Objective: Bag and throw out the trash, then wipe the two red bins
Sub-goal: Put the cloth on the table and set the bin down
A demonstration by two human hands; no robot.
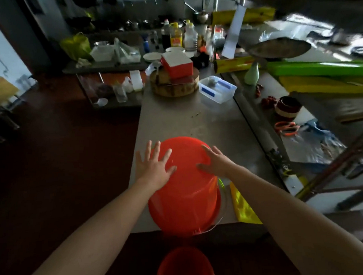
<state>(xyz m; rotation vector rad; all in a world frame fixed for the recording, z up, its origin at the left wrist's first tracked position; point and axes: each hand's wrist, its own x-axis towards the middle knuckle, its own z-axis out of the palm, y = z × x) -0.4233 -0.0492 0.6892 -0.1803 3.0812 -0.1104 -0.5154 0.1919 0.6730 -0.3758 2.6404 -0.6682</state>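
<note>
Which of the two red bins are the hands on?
The red bin on the table, left hand and right hand spread flat on it. The other red bin sits below on the floor, untouched.

Lower red bin [185, 266]: cut off by btm edge, only top part shows.
Upper red bin [185, 191]: inside hidden.
Left hand [154, 165], right hand [216, 160]: palms hidden against the bin.
Bottles [176, 36]: labels too small to read.
Yellow sheet [241, 205]: partly behind forearm.
Far-right shelf [328, 37]: blurred, items unclear.
</note>
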